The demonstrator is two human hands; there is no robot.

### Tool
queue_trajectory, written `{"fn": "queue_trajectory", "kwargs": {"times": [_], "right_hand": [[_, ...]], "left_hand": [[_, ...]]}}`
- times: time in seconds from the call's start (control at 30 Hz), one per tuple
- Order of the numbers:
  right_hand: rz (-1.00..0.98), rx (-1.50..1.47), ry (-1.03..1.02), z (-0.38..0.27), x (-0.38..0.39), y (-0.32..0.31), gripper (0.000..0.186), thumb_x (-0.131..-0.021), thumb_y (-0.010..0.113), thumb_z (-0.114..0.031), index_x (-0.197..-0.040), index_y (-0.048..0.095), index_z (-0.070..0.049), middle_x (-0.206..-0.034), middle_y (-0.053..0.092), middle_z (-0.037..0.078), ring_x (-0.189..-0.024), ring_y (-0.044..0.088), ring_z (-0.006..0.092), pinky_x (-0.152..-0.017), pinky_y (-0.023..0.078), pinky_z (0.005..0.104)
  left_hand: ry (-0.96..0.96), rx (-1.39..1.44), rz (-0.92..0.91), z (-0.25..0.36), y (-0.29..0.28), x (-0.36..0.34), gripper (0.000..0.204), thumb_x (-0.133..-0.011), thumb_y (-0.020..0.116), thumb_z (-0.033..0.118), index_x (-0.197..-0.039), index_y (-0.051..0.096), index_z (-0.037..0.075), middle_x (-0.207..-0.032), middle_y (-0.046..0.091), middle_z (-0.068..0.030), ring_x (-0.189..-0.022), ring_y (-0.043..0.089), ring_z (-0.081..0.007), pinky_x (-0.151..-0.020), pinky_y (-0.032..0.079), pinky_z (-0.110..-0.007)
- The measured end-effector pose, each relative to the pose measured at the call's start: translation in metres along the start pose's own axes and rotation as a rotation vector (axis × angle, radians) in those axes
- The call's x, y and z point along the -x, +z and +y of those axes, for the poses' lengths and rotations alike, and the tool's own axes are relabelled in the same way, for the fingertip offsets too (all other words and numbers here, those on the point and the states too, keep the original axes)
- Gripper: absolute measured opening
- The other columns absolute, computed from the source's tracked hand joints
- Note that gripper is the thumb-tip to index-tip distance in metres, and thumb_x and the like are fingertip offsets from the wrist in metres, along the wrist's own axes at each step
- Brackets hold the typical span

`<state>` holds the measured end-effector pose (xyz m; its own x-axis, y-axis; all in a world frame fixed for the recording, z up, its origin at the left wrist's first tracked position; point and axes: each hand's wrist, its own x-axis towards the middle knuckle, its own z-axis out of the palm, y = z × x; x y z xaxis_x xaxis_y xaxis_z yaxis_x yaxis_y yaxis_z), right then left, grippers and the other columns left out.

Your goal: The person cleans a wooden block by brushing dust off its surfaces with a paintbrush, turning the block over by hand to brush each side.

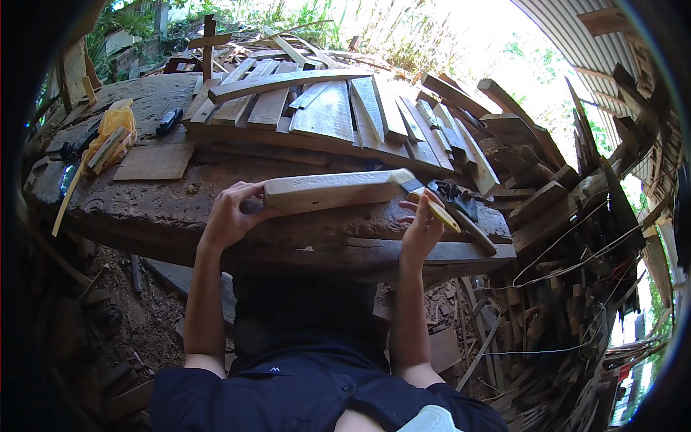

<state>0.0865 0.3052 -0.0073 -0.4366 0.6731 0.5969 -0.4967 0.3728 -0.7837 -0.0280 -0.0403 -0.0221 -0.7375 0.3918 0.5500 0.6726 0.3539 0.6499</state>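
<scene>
A pale, thick wooden block (pixel 327 193) lies lengthwise across the front of the worn wooden bench. My left hand (pixel 232 214) is closed around its left end, thumb on the near side and fingers over the far side. In my right hand (pixel 422 229) is a paintbrush (pixel 440 213) with a yellow handle. Its pale bristles point up and left at the block's right end; whether they touch it I cannot tell. Just beyond my right hand lies a tool with a wooden handle (pixel 473 232), its head partly hidden beside a black object (pixel 461 201).
Several planks (pixel 324 111) lie side by side along the back of the bench (pixel 155 209). At the left are a thin square board (pixel 154 163), a yellow bag (pixel 115 133) and a small black tool (pixel 169 121). Stacked scrap timber (pixel 554 302) and loose wires crowd the right.
</scene>
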Motion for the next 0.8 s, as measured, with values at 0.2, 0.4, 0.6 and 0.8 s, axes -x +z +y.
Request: {"fn": "queue_trajectory", "kwargs": {"times": [0.2, 0.4, 0.6, 0.8], "right_hand": [[0.014, 0.047, 0.021, 0.014, 0.000, -0.012, 0.022, -0.112, 0.057, -0.023, -0.115, 0.062, -0.002, -0.090, 0.066, 0.005, -0.066, 0.061, 0.0089, -0.058, 0.050, 0.0220], [0.180, 0.067, -0.153, 0.009, 0.002, -0.001, 0.019, -0.110, 0.057, -0.018, -0.118, 0.062, -0.001, -0.096, 0.067, 0.007, -0.076, 0.062, 0.0081, -0.061, 0.048, 0.0218], [0.045, 0.096, -0.067, 0.011, 0.007, -0.012, 0.016, -0.107, 0.053, -0.013, -0.103, 0.064, -0.003, -0.094, 0.065, 0.005, -0.075, 0.059, 0.0093, -0.064, 0.047, 0.0239], [0.239, 0.179, -0.230, 0.008, 0.001, -0.004, 0.018, -0.108, 0.049, -0.016, -0.105, 0.061, -0.004, -0.092, 0.056, 0.001, -0.082, 0.050, 0.0078, -0.073, 0.043, 0.0248]], "left_hand": [[0.026, 0.024, 0.005, 0.010, -0.002, 0.001, 0.055, -0.079, 0.092, 0.013, -0.131, 0.075, 0.010, -0.115, 0.076, -0.0105, -0.097, 0.072, -0.0231, -0.090, 0.059, -0.038], [-0.013, -0.003, -0.004, 0.013, -0.004, 0.001, 0.053, -0.080, 0.091, 0.018, -0.131, 0.075, 0.014, -0.121, 0.078, -0.0085, -0.103, 0.074, -0.0259, -0.096, 0.059, -0.041], [0.014, -0.020, 0.013, 0.012, -0.003, 0.001, 0.053, -0.081, 0.091, 0.018, -0.131, 0.075, 0.015, -0.123, 0.078, -0.0082, -0.101, 0.074, -0.0259, -0.096, 0.059, -0.041], [-0.009, -0.012, 0.006, 0.012, -0.003, 0.000, 0.052, -0.081, 0.091, 0.018, -0.131, 0.076, 0.016, -0.122, 0.078, -0.0078, -0.099, 0.074, -0.0248, -0.094, 0.059, -0.040]]}}
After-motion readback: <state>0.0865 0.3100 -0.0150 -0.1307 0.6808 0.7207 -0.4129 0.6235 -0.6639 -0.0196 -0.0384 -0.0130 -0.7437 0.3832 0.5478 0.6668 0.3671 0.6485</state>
